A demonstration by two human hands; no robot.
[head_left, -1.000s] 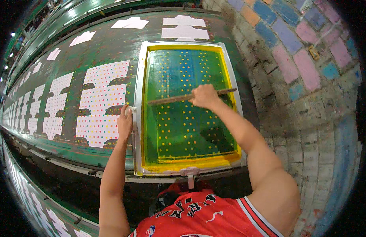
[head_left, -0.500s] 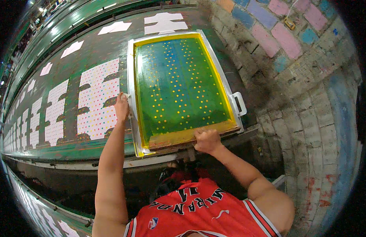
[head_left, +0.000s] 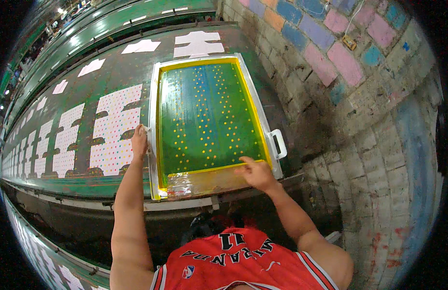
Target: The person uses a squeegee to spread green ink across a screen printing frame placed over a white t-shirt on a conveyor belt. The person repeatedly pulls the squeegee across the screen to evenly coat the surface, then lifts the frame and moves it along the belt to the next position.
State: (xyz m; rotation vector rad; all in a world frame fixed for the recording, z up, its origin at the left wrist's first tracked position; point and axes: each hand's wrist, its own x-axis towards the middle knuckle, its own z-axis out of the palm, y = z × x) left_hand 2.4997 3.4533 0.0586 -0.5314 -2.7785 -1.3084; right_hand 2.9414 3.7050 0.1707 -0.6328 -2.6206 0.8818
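A silk-screen frame (head_left: 152,111) with pale metal sides lies on the long dark table. Yellow ink lines the edges of its green mesh (head_left: 204,121), which carries rows of yellow and orange dots. My left hand (head_left: 139,142) is closed at the frame's left side, around a whitish handle mostly hidden by the fingers. At the near end, my right hand (head_left: 258,174) is over a broad brownish, shiny squeegee (head_left: 209,182), its index finger stretched out and its grip loosened. Whether the other fingertips touch the squeegee is unclear.
White cut fabric pieces (head_left: 115,130) with coloured dots line the table (head_left: 137,63) to the left. Plainer white pieces (head_left: 199,44) lie farther back. A white handle (head_left: 278,143) juts from the frame's right side, near a block wall (head_left: 349,159). Another table runs behind.
The whole view has shifted, with the frame appearing lower and farther left. My right hand has loosened from its closed grip on the squeegee. My left hand stays at the frame's side.
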